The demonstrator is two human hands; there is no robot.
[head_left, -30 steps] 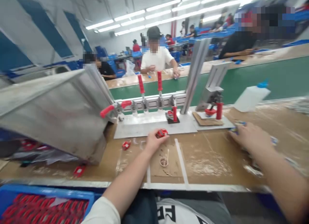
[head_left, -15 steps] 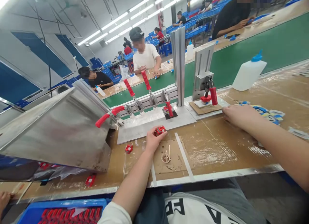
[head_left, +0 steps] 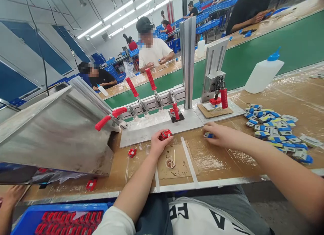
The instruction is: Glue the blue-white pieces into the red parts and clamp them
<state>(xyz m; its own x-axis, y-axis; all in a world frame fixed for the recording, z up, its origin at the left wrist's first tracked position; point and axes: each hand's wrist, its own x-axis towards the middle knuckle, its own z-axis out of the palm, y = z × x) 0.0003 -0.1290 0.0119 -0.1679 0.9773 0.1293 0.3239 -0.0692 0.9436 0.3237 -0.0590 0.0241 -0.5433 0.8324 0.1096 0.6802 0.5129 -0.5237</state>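
Observation:
My left hand [head_left: 159, 144] is closed around a small red plastic housing [head_left: 166, 134], just in front of the metal base plate [head_left: 141, 136]. Over the brown table my right hand [head_left: 218, 134] pinches a small blue-and-grey part [head_left: 208, 135], partly hidden by the fingers. A heap of similar blue-and-grey parts [head_left: 274, 128] lies to the right of that hand. Another red housing [head_left: 132, 152] rests left of my left hand. Below the hands, a small round cup [head_left: 170, 163] with a cotton swab [head_left: 174, 154] stands on a cardboard sheet [head_left: 181, 171].
Toggle clamps with red handles [head_left: 151, 79] line a metal rail behind the hands. Another clamp stand [head_left: 215, 69] and a white bottle [head_left: 263, 74] stand right. A green conveyor [head_left: 283, 46] runs behind. At lower left are a metal box [head_left: 58, 133] and a blue crate [head_left: 30, 216] of red housings.
My right hand has come left from the heap, bringing a blue-and-grey part with it. The left hand still holds the red housing. The view has shifted slightly.

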